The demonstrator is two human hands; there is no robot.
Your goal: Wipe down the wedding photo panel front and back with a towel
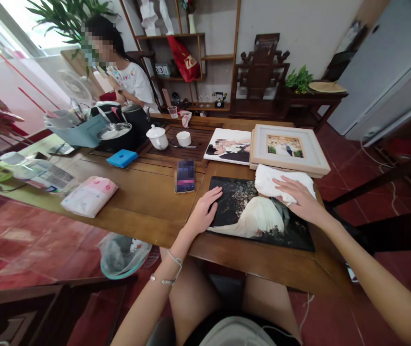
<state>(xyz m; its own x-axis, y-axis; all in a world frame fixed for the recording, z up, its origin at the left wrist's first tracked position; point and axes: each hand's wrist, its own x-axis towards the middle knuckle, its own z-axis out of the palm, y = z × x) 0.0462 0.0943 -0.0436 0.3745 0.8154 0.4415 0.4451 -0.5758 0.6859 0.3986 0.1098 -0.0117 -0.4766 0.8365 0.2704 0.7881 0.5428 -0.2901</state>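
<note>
A dark photo panel point(227, 206) showing a white gown lies flat near the table's front edge. My left hand point(204, 207) rests open on its left edge, fingers stretched out. Over the panel's upper right corner, my right hand point(297, 194) holds a bunched white cloth point(266, 179) against the surface, covering that part of the picture. Just behind the cloth, a light wooden frame point(317, 151) with a matted couple photo lies on the table. Left of the frame is a white-edged photo print point(214, 144). A phone point(185, 177) lies beyond my left hand.
The wooden table point(148, 202) also carries a tissue pack point(89, 196), a blue sponge-like block point(122, 158), a lidded white cup point(157, 138), a small bowl point(183, 139) and a dark pot point(114, 137). A lined bin point(124, 254) stands below. Another person point(133, 79) sits across.
</note>
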